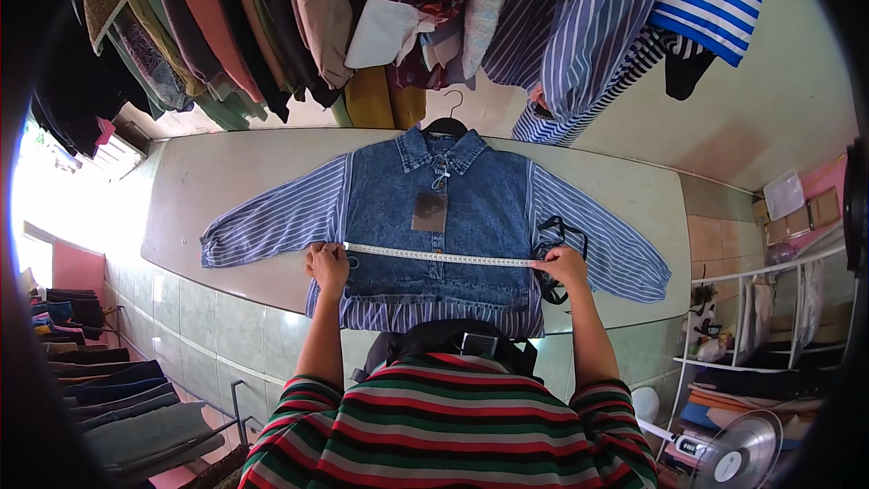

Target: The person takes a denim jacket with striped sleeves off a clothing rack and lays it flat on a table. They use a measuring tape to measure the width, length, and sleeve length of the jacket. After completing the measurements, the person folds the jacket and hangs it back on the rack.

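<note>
A denim shirt [380, 197] with striped sleeves lies flat on a pale table [204, 149], its collar away from me and a black hanger [445, 126] in its neck. A brown tag [429, 211] hangs from its front. Across the lower chest a white measuring tape [438, 257] is stretched. My left hand [328, 267] pinches the tape's end at the shirt's left side. At the right side my right hand [562, 265] pinches the tape between thumb and fingers. Black straps [557, 227] lie beside and partly under that hand, on the striped sleeve.
Clothes [217, 13] hang in a row beyond the table. Folded garments [129, 387] fill a rack at lower left. At right stand a white shelf unit [733, 363] with fabrics and an electric fan [730, 465].
</note>
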`<control>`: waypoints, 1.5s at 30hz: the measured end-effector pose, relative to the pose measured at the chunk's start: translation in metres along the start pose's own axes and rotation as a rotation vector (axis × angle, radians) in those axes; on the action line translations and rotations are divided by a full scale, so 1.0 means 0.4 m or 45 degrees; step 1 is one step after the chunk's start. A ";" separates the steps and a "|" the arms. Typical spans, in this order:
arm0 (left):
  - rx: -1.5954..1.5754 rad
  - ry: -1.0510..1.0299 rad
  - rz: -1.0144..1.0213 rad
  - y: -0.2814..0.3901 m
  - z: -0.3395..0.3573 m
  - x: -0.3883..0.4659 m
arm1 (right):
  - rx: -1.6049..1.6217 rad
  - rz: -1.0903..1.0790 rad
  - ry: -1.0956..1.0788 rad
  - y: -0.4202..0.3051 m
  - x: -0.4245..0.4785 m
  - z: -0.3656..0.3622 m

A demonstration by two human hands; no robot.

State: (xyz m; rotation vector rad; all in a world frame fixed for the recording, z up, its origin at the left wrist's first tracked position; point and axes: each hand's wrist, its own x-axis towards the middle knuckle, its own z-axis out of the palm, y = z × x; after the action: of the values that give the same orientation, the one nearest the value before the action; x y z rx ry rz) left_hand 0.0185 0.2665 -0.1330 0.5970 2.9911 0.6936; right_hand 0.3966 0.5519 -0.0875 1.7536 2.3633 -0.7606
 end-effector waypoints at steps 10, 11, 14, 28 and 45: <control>0.000 -0.033 -0.036 -0.001 0.002 0.006 | 0.068 -0.092 0.011 0.020 -0.002 0.006; -0.005 -0.069 -0.047 -0.003 -0.001 0.006 | 0.092 -0.142 0.050 0.024 -0.008 0.011; -0.015 -0.165 -0.064 -0.009 -0.009 0.024 | 0.330 -0.183 -0.058 0.027 -0.026 -0.018; -0.292 -0.259 0.359 0.020 -0.052 -0.206 | 0.559 -0.683 -0.208 -0.167 -0.212 0.095; -0.010 -0.072 0.053 -0.247 -0.139 -0.141 | 0.423 -0.389 -0.220 0.041 -0.333 0.114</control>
State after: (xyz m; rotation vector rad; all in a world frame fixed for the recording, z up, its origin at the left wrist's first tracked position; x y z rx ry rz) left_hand 0.0297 0.1403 -0.1292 0.6692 2.9306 0.6783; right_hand 0.4464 0.4192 -0.0839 1.3617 2.5263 -1.3574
